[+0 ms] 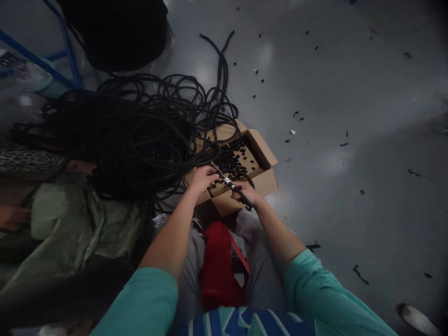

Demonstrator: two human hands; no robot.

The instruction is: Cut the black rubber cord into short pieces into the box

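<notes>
Centre of frame: left hand (204, 178) closed around the end of a thin black rubber tube (196, 161) fed from the large tangled black coil (140, 130) at centre left. Right hand (247, 192) wrapped shut on the black handles of metal-bladed scissors (229, 183), blades pointing up-left toward the tube end. Below both, an open brown cardboard box (268, 156) holds small black cut pieces (238, 158). Judgement: tube is light, limp, springy; best pinched just beside the blades. More bits scattered over the grey floor (350, 116).
</notes>
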